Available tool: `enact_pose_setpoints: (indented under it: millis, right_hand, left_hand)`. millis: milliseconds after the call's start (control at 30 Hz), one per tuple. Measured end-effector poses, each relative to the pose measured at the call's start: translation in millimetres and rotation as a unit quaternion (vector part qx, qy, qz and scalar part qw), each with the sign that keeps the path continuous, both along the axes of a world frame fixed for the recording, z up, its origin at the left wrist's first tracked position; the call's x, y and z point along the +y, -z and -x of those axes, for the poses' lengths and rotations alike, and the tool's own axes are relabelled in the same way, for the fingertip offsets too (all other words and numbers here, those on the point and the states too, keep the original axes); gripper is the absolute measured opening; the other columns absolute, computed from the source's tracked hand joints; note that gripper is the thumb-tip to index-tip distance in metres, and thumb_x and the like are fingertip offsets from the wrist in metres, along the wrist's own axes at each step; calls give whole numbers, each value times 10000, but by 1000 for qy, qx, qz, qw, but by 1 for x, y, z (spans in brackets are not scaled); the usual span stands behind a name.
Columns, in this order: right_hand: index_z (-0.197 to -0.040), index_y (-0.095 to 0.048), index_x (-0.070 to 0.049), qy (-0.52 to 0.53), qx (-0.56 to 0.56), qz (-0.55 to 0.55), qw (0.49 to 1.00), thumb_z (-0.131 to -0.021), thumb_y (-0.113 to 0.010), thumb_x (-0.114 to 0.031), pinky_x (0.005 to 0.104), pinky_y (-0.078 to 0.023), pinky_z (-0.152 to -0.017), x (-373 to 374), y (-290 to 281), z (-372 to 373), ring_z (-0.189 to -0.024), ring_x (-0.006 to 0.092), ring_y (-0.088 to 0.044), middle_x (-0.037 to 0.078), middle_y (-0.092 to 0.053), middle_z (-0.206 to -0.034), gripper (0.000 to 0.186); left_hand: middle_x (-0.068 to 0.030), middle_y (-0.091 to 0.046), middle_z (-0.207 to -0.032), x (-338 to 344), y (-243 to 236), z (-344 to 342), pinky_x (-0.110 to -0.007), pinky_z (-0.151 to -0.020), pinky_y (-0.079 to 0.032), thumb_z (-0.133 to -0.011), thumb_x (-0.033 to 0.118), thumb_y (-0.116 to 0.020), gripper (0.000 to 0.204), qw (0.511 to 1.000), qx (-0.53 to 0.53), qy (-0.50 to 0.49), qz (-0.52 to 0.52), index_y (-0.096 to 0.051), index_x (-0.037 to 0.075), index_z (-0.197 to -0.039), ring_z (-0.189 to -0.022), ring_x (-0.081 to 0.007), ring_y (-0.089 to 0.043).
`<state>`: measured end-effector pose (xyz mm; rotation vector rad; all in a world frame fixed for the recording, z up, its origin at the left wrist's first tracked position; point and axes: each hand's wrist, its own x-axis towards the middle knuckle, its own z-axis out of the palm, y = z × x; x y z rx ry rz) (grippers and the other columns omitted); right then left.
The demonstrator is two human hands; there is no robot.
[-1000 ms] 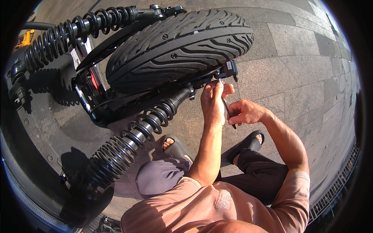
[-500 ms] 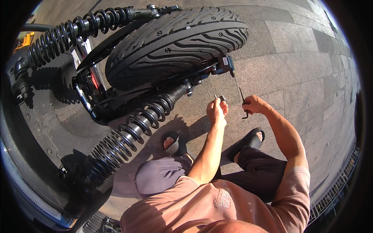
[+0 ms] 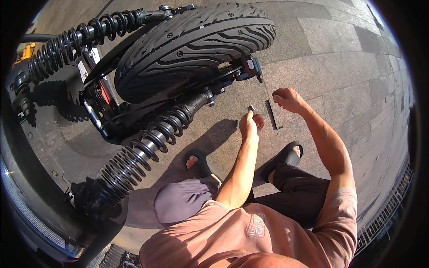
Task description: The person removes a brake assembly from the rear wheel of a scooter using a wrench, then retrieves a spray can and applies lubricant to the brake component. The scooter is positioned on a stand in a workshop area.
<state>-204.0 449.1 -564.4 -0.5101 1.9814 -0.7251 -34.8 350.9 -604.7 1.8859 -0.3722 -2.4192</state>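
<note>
My left hand is closed, its fingertips gripping a small metal block that pokes out above them. Much of that block is hidden, so its kind cannot be told. To its right a black hex key appears to lie on the paving, its bent end toward me. Just right of the key's far end, my right hand has loosely curled fingers with a gap at the tips. No object shows in it. Beyond the left hand stands a large grooved tyre, with a dark brake caliper at its near side.
A black coil-spring shock absorber slants along my left, with a second shock absorber farther off. The vehicle's dark body fills the left side. My sandalled feet rest on stone paving.
My right hand has released the hex key and moved slightly up, away from it. The key now sits left of that hand. My left hand keeps the metal block, now turned a little.
</note>
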Motion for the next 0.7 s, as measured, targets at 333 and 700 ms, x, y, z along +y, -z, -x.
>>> enact_pose_setpoints:
  millis: [333, 700]
  right_hand:
    - [-1446, -275, -49, 164, -112, 220, 955, -832, -535, -644, 392, -434, -958, -79, -60, -4, -1174, 243, -484, 146, -438, -1356, 893]
    - [-1453, -178, 24, 185, -111, 218, 952, -754, -730, -505, 398, -376, -1026, -109, -67, -9, -1235, 279, -446, 244, -390, -1368, 1036]
  left_hand:
    - [-34, -605, -906, -32, -36, 19, -304, -721, -464, -888, 297, -593, 263, 983, 146, -107, 1, -539, 92, -1045, -789, -152, -577]
    - [-47, -375, -1402, -63, -77, 35, -438, -1033, -278, -811, 542, -637, 722, 933, 337, -50, 121, -394, 139, -1358, -1298, -248, -345]
